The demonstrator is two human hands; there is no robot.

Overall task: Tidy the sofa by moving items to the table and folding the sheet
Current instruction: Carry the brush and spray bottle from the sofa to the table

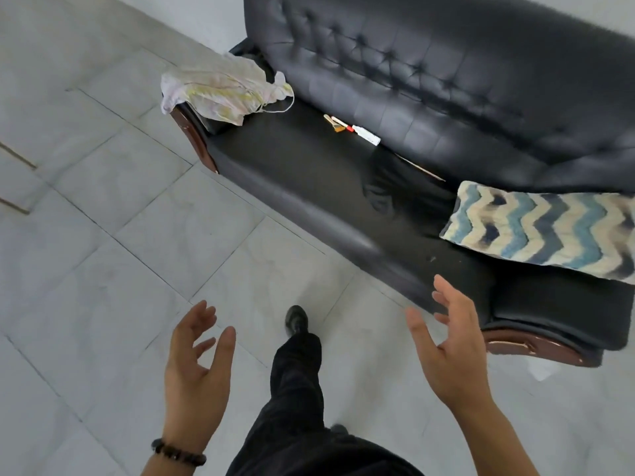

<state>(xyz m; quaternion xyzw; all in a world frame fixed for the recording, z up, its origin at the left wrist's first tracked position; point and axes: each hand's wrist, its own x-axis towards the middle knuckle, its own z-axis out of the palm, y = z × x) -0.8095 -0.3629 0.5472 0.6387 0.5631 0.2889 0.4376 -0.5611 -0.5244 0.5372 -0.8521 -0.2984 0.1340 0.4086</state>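
A black tufted sofa (309,173) runs diagonally across the upper right. A crumpled pale sheet (223,89) hangs over its far armrest. Small items lie on the seat by the backrest: an orange and cream piece (335,122), a white tube with a red cap (366,135) and a thin stick (422,171). A blue and cream zigzag cushion (539,231) lies on the near end of the seat. My left hand (197,369) and my right hand (450,348) are raised over the floor in front of the sofa, both empty with fingers spread.
Grey tiled floor (103,235) stretches to the left and front. My dark-trousered leg and black shoe (296,321) step forward between my hands. A dark wooden sofa foot (536,348) sticks out at the near right. No table is in view.
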